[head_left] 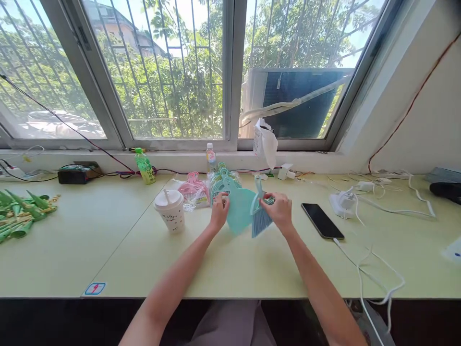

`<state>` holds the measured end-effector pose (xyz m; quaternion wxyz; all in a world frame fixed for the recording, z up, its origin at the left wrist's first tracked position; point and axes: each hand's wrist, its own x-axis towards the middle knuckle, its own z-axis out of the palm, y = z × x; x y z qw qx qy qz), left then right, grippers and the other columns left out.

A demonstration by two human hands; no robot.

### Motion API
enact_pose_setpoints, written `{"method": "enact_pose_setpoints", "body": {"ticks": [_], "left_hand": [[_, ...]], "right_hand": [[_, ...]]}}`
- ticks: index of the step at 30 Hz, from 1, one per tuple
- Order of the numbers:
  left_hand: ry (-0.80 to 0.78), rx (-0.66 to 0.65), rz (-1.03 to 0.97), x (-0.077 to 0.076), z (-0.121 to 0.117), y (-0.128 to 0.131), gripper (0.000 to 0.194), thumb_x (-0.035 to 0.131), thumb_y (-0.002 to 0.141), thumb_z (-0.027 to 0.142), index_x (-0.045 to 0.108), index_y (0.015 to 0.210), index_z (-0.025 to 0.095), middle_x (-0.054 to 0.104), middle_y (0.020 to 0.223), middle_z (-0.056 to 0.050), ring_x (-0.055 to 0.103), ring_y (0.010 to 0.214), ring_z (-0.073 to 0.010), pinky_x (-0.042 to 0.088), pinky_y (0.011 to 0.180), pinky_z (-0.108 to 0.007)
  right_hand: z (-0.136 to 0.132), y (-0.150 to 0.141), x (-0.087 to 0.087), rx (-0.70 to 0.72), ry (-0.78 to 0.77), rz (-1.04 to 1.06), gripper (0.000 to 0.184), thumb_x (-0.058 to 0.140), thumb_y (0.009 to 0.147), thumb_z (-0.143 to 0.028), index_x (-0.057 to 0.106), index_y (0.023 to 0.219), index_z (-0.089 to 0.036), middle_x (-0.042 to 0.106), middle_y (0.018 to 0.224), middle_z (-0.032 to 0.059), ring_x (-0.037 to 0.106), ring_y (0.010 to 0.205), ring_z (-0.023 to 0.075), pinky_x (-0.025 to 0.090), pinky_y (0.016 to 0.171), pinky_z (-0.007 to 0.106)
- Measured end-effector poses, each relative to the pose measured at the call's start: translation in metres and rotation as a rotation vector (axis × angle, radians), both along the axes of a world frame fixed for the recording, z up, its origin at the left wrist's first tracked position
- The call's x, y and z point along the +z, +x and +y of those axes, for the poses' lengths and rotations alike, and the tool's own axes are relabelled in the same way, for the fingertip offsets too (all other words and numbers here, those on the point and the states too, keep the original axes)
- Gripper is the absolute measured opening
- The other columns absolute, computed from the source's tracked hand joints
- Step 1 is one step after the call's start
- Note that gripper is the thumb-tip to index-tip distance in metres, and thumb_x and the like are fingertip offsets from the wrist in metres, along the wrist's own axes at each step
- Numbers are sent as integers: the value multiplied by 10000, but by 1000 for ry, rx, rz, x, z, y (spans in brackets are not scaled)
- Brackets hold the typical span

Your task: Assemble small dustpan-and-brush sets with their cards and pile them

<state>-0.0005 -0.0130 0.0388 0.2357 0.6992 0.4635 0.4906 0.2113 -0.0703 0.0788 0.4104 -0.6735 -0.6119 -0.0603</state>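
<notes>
My right hand (280,210) pinches a small mint-green hand brush (260,222), its blue-grey bristles pointing down. Beside it, a mint-green dustpan (239,211) is tilted with its wide edge toward me. My left hand (219,212) has its fingers closed at the dustpan's left edge. Behind the left hand stands a cluster of more green dustpan sets (222,177), partly covered by the dustpan. To their left lie pink dustpan-and-brush sets (193,186) with clear plastic wrapping around them.
A white lidded cup (170,214) with a straw stands left of my left hand. Two bottles, one green (144,166) and one clear (211,154), stand near the window. At right are a phone (322,221), a charger (343,203) and loose white cables. Green pieces (25,214) lie far left.
</notes>
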Motion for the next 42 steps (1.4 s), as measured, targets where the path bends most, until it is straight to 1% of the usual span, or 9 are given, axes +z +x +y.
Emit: {"method": "enact_pose_setpoints", "body": {"ticks": [5,8,14,18,20,23,25,37,42], "left_hand": [[-73,-351,-131,-13,-7,19,396,424,916,437,577,1199,207,613,1195,-83,524,1154,-240,370,1012,-389],[-205,-514,-204,-21,-9,26,502,497,860,534,571,1204,177,571,1269,-109,478,1215,-272,332,1056,-413],[-335,-484,-301,-20,-9,24,518,644,752,487,557,1163,182,581,1218,-107,498,1159,-285,363,1004,-420],[-437,-520,-300,-13,-10,20,378,638,734,436,610,1013,184,637,988,-55,572,955,-230,414,874,-355],[-484,-558,-286,-11,-11,21,345,641,718,436,623,938,171,630,868,-32,574,849,-196,415,799,-317],[-496,-605,-229,-12,-11,22,347,679,686,441,640,871,149,618,805,-22,551,773,-165,394,724,-281],[-496,-625,-192,-14,-10,22,375,689,686,458,653,885,143,622,805,-25,541,753,-158,381,698,-274],[-488,-604,-51,-12,-11,18,380,647,716,515,591,803,150,571,780,-13,513,743,-157,365,674,-274],[-614,-626,-161,-8,-12,13,417,657,741,494,610,1017,186,649,954,-44,592,885,-203,432,771,-310]], "right_hand": [[-2,-38,-23,127,-115,-60,179,597,802,-386,603,755,-214,640,829,45,587,811,217,372,707,326],[6,-38,-36,112,-138,-22,154,566,823,-359,580,806,-207,622,834,46,578,727,188,377,636,297],[15,-18,-31,233,-94,72,234,529,866,-400,597,762,-201,609,723,46,572,707,198,429,688,321],[19,1,-24,244,12,198,421,653,765,-502,634,1052,-195,647,1065,130,563,1054,281,443,885,419],[21,9,-25,399,-166,392,542,684,724,-529,613,1157,-210,650,1134,127,569,1095,284,462,900,432],[23,15,-30,693,-520,655,498,686,716,-525,671,1095,-201,704,1029,92,644,963,251,511,848,388],[23,14,-33,766,-591,727,464,710,693,-505,702,1035,-191,718,982,70,659,905,236,524,818,360],[28,0,-47,531,-517,797,356,771,595,-406,733,834,-144,730,841,76,667,775,205,527,675,284],[29,0,-47,518,-460,881,378,751,628,-397,719,905,-141,728,910,98,666,830,228,532,752,336]]}}
